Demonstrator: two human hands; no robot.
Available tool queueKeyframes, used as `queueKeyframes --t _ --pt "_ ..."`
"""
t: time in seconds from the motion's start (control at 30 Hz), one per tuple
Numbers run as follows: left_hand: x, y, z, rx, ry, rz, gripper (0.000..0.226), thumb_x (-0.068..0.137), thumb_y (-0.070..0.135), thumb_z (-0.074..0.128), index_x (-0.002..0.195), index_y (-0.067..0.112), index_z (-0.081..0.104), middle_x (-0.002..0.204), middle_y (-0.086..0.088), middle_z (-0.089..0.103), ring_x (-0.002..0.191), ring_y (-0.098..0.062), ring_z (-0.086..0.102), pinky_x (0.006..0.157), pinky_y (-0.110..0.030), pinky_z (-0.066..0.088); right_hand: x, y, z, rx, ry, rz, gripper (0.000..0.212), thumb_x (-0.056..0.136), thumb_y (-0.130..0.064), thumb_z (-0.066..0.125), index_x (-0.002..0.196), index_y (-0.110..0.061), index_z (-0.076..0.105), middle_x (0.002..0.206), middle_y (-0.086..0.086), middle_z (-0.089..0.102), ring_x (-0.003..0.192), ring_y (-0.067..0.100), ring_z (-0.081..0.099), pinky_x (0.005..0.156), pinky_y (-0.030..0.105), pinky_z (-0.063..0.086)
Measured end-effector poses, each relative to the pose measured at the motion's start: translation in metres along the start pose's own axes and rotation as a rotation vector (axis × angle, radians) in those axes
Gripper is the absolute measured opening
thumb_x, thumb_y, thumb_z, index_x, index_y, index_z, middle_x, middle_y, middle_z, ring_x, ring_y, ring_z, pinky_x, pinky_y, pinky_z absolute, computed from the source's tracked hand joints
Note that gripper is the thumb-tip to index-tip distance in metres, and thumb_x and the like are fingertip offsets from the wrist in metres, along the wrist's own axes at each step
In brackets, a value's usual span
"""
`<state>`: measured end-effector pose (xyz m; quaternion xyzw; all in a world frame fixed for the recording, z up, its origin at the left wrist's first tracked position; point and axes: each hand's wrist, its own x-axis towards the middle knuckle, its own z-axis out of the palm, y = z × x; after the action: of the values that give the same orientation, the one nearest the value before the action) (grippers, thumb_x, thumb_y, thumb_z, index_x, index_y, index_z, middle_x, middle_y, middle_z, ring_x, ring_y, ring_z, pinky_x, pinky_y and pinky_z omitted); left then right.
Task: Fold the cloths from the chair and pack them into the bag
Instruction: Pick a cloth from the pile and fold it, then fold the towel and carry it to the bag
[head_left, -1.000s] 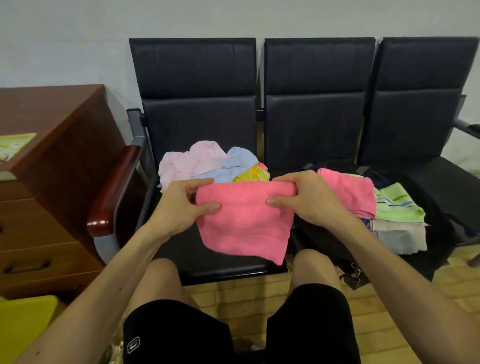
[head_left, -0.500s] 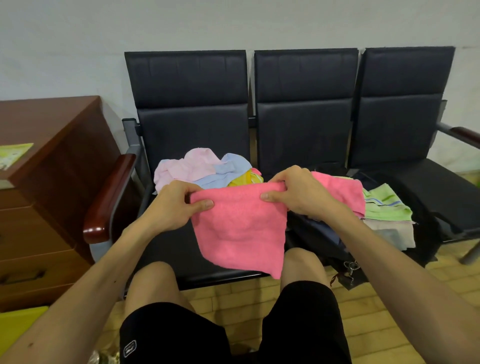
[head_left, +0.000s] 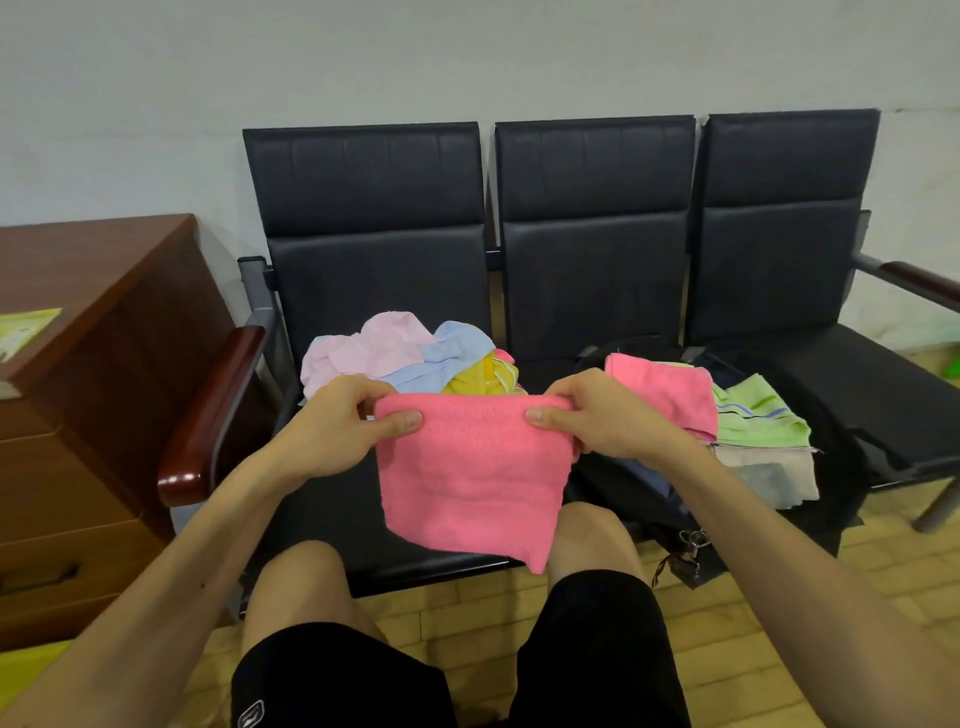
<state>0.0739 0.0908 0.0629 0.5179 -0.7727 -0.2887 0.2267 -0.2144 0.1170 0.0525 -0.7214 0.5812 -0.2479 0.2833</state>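
Note:
A pink cloth (head_left: 470, 483) hangs doubled over in front of the left seat. My left hand (head_left: 337, 421) pinches its top left corner and my right hand (head_left: 602, 421) pinches its top right corner. Behind it a loose pile of cloths (head_left: 395, 353), pale pink, light blue and yellow, lies on the left chair seat (head_left: 322, 519). A black bag (head_left: 831, 426) lies open on the middle seat with folded cloths stacked on it: a pink one (head_left: 670, 389), a green striped one (head_left: 758, 421) and a beige one (head_left: 774, 473).
A brown wooden cabinet (head_left: 104, 374) stands at the left, next to the chair's wooden armrest (head_left: 208, 415). The right seat (head_left: 883, 395) of the black three-seat bench carries only the bag's edge. My knees are just before the seat edge, over a wood floor.
The view has tilted up a little and the chairs sit lower in frame. Both hands keep their grip on the pink cloth, held about the same.

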Motion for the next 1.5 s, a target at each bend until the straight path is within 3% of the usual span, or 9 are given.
queueKeyframes --t 0.2,0.3,0.4,0.53,0.67,0.83,1.03,1.27,1.5 --pt "-0.004 0.025 0.008 -0.604 -0.073 0.064 0.072 0.063 0.071 0.076 0.107 0.014 0.071 0.106 0.000 0.075 0.097 -0.010 0.070 0.080 -0.022 0.057 -0.025 0.019 -0.005 0.745 -0.052 0.011 0.028 0.074 -0.051 0.078 0.068 -0.027 0.066 0.067 -0.009 0.056 0.064 0.006 0.052 0.064 0.029 0.038" --pt "0.009 0.048 0.020 -0.729 -0.003 0.063 0.043 0.089 0.048 0.067 0.112 0.012 0.069 0.099 -0.001 0.076 0.092 -0.010 0.072 0.077 -0.024 0.057 -0.037 0.026 0.031 1.231 -0.121 0.083 0.082 0.033 -0.049 0.098 0.101 -0.015 0.068 0.091 0.000 0.073 0.083 0.014 0.069 0.073 0.031 0.055" --pt "0.036 0.057 0.034 -0.496 0.146 0.047 0.022 0.101 0.031 0.051 0.100 0.018 0.068 0.087 0.009 0.071 0.077 0.008 0.065 0.070 -0.008 0.047 -0.048 0.023 0.059 1.401 -0.213 0.156 0.075 0.038 -0.023 0.101 0.105 -0.009 0.071 0.096 0.006 0.075 0.084 0.017 0.072 0.072 0.031 0.059" --pt "0.070 0.039 0.066 -0.499 0.036 -0.156 0.024 0.102 0.038 0.049 0.104 0.026 0.069 0.107 0.008 0.069 0.097 -0.001 0.063 0.081 -0.017 0.046 -0.045 0.027 0.050 1.328 0.018 0.287 0.026 0.076 0.003 0.068 0.099 -0.007 0.072 0.096 0.012 0.074 0.084 0.020 0.069 0.079 0.032 0.058" --pt "0.083 0.038 0.124 -1.209 -0.223 -0.466 0.033 0.096 0.034 0.056 0.115 0.014 0.075 0.124 -0.010 0.069 0.109 -0.023 0.069 0.101 -0.040 0.046 -0.039 0.054 0.032 1.333 0.140 0.296 0.041 0.077 0.013 0.052 0.053 -0.015 0.068 0.061 0.001 0.063 0.055 0.011 0.060 0.053 0.021 0.049" --pt "0.105 0.041 0.193 -1.488 -0.408 -0.647 0.058 0.092 0.050 0.054 0.121 0.002 0.069 0.122 -0.021 0.067 0.104 -0.034 0.069 0.086 -0.044 0.055 -0.026 0.112 -0.010 1.370 0.285 0.391 0.025 0.073 0.008 0.053 0.059 -0.012 0.059 0.065 0.005 0.051 0.063 0.016 0.053 0.060 0.029 0.041" --pt "0.183 0.057 0.256 -1.079 -0.451 -0.449 0.042 0.087 0.022 0.066 0.127 0.012 0.062 0.117 -0.011 0.072 0.104 -0.022 0.071 0.080 -0.033 0.059 0.010 0.202 -0.066 1.066 0.403 0.634 0.048 0.064 -0.013 0.069 0.109 -0.004 0.060 0.096 0.016 0.061 0.089 0.028 0.059 0.074 0.038 0.049" --pt "0.298 0.057 0.295 -0.839 -0.367 -0.219 0.039 0.092 0.020 0.069 0.129 0.022 0.058 0.120 0.001 0.071 0.111 -0.016 0.067 0.091 -0.034 0.056 0.067 0.285 -0.112 0.504 0.490 0.485 0.022 0.087 -0.019 0.074 0.107 -0.017 0.063 0.096 -0.006 0.070 0.082 0.002 0.064 0.063 0.008 0.048" --pt "0.354 0.034 0.328 -0.572 -0.404 -0.234 0.044 0.093 0.023 0.068 0.134 0.025 0.051 0.123 0.004 0.064 0.110 -0.011 0.062 0.096 -0.032 0.053 0.108 0.342 -0.096 0.368 0.555 0.611 0.029 0.084 -0.014 0.077 0.108 -0.008 0.063 0.096 0.009 0.071 0.076 0.015 0.064 0.069 0.027 0.051"
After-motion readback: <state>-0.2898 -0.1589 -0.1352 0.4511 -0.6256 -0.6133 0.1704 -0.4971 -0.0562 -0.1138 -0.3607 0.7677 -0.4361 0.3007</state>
